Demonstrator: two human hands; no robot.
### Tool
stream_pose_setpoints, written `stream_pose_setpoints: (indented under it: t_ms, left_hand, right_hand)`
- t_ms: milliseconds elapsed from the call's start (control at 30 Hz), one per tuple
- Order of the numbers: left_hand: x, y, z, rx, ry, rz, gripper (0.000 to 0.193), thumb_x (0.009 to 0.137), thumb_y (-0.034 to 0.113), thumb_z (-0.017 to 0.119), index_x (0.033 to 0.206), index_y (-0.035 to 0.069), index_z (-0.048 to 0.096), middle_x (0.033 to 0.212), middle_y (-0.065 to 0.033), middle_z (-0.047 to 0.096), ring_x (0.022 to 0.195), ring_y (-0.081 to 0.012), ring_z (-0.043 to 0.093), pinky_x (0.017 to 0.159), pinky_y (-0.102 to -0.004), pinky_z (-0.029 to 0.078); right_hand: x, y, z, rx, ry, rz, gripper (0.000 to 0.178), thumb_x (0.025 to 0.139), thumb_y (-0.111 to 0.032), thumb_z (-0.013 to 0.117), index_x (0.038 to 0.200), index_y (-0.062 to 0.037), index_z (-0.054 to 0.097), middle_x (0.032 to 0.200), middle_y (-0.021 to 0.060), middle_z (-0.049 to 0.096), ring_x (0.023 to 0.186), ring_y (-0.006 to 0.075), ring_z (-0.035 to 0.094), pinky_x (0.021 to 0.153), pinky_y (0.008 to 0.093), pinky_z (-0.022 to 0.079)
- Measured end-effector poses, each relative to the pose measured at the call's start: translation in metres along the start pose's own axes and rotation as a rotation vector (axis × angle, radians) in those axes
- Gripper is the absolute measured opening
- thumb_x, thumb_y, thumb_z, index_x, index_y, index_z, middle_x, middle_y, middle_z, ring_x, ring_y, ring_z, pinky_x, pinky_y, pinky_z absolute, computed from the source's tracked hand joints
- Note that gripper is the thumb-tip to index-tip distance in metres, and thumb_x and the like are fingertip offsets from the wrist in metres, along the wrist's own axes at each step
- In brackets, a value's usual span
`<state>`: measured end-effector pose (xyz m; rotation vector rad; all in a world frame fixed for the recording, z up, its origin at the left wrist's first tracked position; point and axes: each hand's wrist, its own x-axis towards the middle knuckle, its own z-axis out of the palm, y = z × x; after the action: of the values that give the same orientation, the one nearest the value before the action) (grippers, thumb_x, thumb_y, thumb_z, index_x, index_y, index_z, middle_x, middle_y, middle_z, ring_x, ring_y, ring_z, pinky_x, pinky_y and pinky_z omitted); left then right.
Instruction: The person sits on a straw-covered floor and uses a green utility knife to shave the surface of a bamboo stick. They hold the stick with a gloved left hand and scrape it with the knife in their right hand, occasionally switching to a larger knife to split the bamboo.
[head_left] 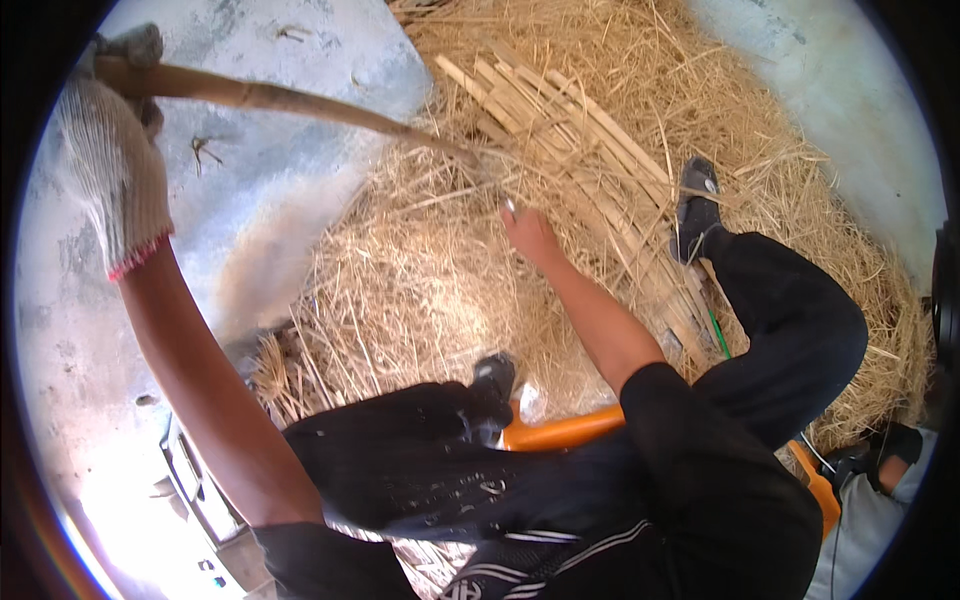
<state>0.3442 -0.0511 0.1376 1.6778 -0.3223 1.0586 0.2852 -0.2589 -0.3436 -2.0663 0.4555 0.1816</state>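
- Bright daylight falls from above; the straw pile (440, 270) shows warm and evenly lit.
- Glare burns out the concrete floor (250, 110) near the lower left rim.
- The dark clothing (650, 480) loses detail in shadow.
- Heavy fisheye bending curves the wooden stick (280, 100); black vignette fills all corners.
- The gloved left hand (110, 170) is slightly soft near the rim.

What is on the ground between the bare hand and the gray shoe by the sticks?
In the head view, flat split sticks lie on straw between the right hand and the gray shoe.
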Motion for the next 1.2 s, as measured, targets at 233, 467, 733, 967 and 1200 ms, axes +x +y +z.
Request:
stream_pose_setpoints:
  t_ms: [233,467,733,967,1200]
  left_hand:
    - [-0.005,0.014,-0.004,0.076,-0.004,0.008,0.033,0.096,0.03,0.057,0.118,0.006,0.062,0.092,-0.0091,0.063,0.066,-0.0143,0.056,0.054,-0.028,0.043]
    - [-0.011,0.025,0.002,0.047,-0.022,-0.083,0.028,0.094,0.033,0.057,0.104,0.007,0.061,0.087,-0.0066,0.064,0.066,-0.0144,0.054,0.056,-0.0292,0.041]
    - [0.008,0.001,-0.029,0.138,0.145,-0.104,0.028,0.097,0.031,0.052,0.096,0.005,0.063,0.082,-0.0062,0.065,0.067,-0.0129,0.056,0.053,-0.0262,0.037]
    - [0.005,0.003,-0.012,0.145,0.007,-0.03,0.035,0.098,0.036,0.05,0.092,0.005,0.066,0.081,-0.0047,0.067,0.06,-0.0109,0.054,0.049,-0.0248,0.037]
    - [0.026,0.019,-0.007,0.041,0.181,-0.017,0.029,0.093,0.033,0.062,0.091,0.004,0.066,0.085,-0.0076,0.066,0.07,-0.0158,0.06,0.057,-0.0303,0.046]
  right_hand:
    - [0.009,-0.087,-0.042,0.139,-0.084,-0.052,0.057,0.102,-0.047,0.048,0.085,0.004,0.065,0.068,0.0185,0.064,0.066,0.0357,0.065,0.068,0.0489,0.053]
    - [0.02,-0.008,0.001,-0.116,0.047,0.033,0.058,0.098,-0.051,0.051,0.101,0.0038,0.069,0.092,0.0287,0.068,0.088,0.0428,0.068,0.08,0.0504,0.052]
    - [-0.006,-0.041,-0.001,-0.015,-0.059,-0.008,0.055,0.098,-0.049,0.052,0.103,0.0025,0.069,0.094,0.0257,0.069,0.09,0.0408,0.068,0.079,0.051,0.052]
    - [0.025,0.022,0.007,-0.103,-0.072,0.125,0.057,0.099,-0.051,0.051,0.101,0.0036,0.066,0.085,0.0202,0.068,0.079,0.0333,0.068,0.07,0.0459,0.055]
    - [-0.019,0.001,-0.024,0.336,-0.244,0.15,0.055,0.1,-0.051,0.052,0.073,-0.0037,0.05,0.053,0.0069,0.051,0.04,0.0173,0.05,0.039,0.036,0.04]
